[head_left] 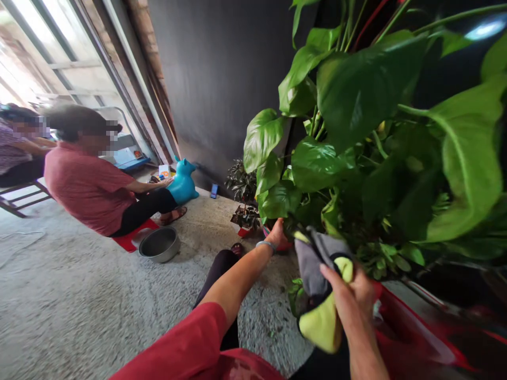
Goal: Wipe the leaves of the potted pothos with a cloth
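Note:
My right hand [352, 290] grips a thick cloth [317, 269], grey on one side and yellow-green on the other with dark edging. The cloth hangs bunched below the leaves, slightly blurred. My left hand [276, 233] reaches forward to a pink-red flower pot [285, 246] and is closed at its rim; its fingertips are partly hidden. Over both hands spreads a big leafy plant [328, 158] with broad glossy green leaves. Just left of the pot stands a small dark-leaved plant [242, 184] in a red and white pot [242, 230].
A seated person [87, 184] in a red shirt is at the left, with a grey metal basin [159, 245] and a blue animal-shaped toy [184, 182] close by. Behind sits another person [24, 142]. A phone [214, 191] leans on the dark wall [214, 95]. Something red [412, 322] lies at right.

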A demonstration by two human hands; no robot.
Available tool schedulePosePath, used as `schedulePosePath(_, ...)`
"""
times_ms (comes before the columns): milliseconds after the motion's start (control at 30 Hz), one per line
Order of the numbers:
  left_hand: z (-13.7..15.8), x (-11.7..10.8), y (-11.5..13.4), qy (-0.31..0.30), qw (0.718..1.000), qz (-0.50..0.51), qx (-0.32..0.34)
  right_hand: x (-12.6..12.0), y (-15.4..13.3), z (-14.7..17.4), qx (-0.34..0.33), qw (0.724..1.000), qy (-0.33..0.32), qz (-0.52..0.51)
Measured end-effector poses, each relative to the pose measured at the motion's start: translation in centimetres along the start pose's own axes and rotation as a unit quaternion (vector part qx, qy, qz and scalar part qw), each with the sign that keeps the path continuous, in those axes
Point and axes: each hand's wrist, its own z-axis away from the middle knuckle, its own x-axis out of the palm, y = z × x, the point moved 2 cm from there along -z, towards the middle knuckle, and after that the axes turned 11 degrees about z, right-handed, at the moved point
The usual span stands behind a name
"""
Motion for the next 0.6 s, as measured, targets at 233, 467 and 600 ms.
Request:
schedulePosePath(233,2.9,0.6,-0.2,-0.018,1.000,0.013,-0.012,4.0,-1.8,-1.9,-0.011,0.999,-0.048,0.004)
schedulePosePath(467,9.1,-3.8,-0.6,0.011,1.000,0.001,0.002,3.9,1.4,5.5,-0.031,0.990,-0.136,-0.031)
schedulePosePath(600,12.5,-5.6,-1.7,-0.005,0.999,-0.022,-0.023,0.5,-1.0,5.0,-0.046,0.994,-0.086,-0.051)
